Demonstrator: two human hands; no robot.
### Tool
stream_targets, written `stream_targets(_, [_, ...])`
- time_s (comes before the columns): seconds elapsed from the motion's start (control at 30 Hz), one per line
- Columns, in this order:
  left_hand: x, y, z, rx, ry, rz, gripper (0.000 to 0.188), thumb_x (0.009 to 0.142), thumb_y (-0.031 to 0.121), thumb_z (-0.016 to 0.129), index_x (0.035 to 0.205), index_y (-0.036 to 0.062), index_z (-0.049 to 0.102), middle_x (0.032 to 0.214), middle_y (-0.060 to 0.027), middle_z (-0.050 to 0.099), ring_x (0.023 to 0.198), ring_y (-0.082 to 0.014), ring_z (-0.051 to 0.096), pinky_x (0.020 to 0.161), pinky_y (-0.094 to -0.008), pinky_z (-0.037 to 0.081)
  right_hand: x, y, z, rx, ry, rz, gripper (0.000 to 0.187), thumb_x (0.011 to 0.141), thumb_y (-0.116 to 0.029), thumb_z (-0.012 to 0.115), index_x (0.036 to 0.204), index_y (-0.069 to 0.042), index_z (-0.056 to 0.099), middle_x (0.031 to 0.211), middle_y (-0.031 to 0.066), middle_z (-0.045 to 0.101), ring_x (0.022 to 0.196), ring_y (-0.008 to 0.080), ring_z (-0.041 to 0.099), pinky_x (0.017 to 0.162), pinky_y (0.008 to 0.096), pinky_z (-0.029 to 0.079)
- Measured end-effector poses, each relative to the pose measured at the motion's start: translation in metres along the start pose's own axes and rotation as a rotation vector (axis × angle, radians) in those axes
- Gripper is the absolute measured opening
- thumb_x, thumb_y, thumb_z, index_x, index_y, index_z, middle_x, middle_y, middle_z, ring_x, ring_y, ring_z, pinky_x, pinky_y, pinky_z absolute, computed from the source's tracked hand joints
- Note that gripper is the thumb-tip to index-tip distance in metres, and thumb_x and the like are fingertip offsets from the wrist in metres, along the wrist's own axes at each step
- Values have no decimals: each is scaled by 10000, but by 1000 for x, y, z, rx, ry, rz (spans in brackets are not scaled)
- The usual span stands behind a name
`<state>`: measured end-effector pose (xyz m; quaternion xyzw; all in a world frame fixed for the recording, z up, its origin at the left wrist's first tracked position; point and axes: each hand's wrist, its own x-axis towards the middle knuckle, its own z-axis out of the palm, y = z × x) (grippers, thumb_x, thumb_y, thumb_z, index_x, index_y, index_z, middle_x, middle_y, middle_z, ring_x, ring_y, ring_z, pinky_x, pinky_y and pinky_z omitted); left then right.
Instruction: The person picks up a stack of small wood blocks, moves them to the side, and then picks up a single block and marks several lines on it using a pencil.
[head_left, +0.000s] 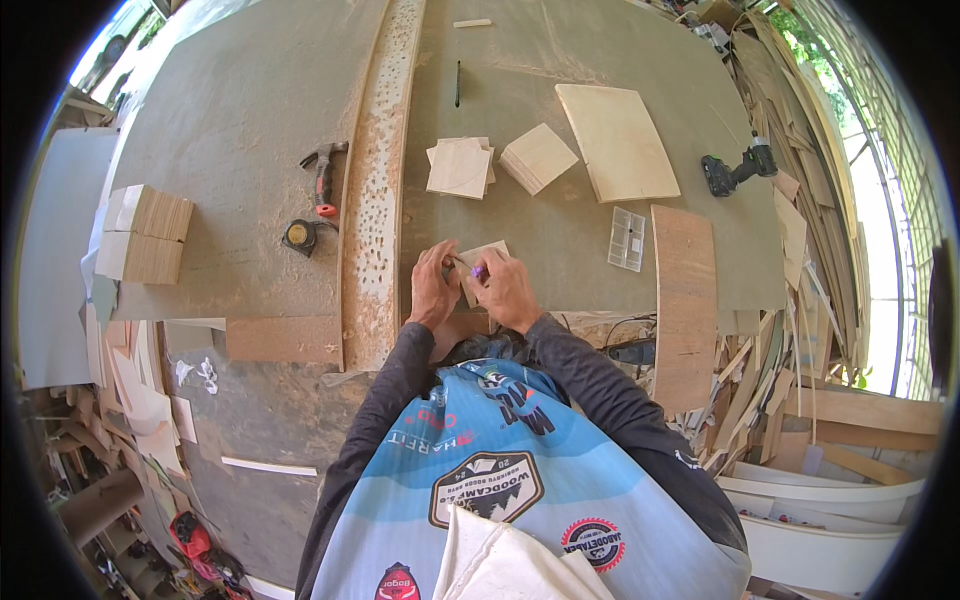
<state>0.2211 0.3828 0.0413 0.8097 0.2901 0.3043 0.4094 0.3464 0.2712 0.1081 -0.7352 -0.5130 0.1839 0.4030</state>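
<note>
At the near edge of the workbench, both of my hands work close together over a light square wooden piece (487, 249), which they partly cover. My right hand (506, 294) is closed on a small purple object (479, 272), its kind hidden by the fingers. My left hand (434, 290) has its fingers curled just beside it, around something small and dark that I cannot make out. A thin grey part shows between the two hands. Farther up lie a loose stack of square wooden pieces (459, 167) and a neater stack (540, 158).
A dusty, pitted board strip (377, 150) runs along the bench. Left of it lie a claw hammer (323, 180), a tape measure (299, 236) and stacked blocks (146, 235). To the right are a wooden panel (618, 142), clear compartment box (627, 240), brown board (685, 300) and cordless drill (740, 170).
</note>
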Motion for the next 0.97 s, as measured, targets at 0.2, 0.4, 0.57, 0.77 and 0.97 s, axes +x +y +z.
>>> stream_targets(0.2, [0,1,0,-6,1,-14,546,736,-96,662,1266,33,652,1018,-113,689,897,-289,618,869,-404,532,5,-3,-6,-79,-45,-39,193,865,-109,738,927,-9,585,892,204,657,810,418,662,704,483,525])
stream_targets(0.4, [-1,1,0,-12,12,5,541,741,-95,656,1268,26,651,1022,-116,690,904,-291,620,872,-406,532,1,-3,-2,-18,1,48,215,850,-94,767,926,-3,588,824,170,668,755,352,675,702,438,538])
stream_targets(0.57, [-1,1,0,-4,2,3,545,738,-100,653,1269,25,649,1026,-116,689,911,-294,622,880,-410,533,0,2,-3,0,2,32,210,853,-94,760,939,-7,589,862,196,667,792,377,678,708,462,535])
stream_targets(0.77, [-1,-2,0,-20,1,10,560,732,-105,655,1276,28,640,1037,-116,687,917,-295,621,883,-413,532,11,13,-11,-107,-36,-138,209,838,-46,756,936,-12,575,864,173,631,779,370,653,692,456,510])
stream_targets(0.97, [-2,-5,2,30,-13,-39,536,754,-58,684,1276,59,653,1033,-102,715,937,-280,656,933,-411,533,45,32,-38,-125,-205,-155,293,820,-102,819,980,-34,583,909,181,655,842,370,671,725,460,514])
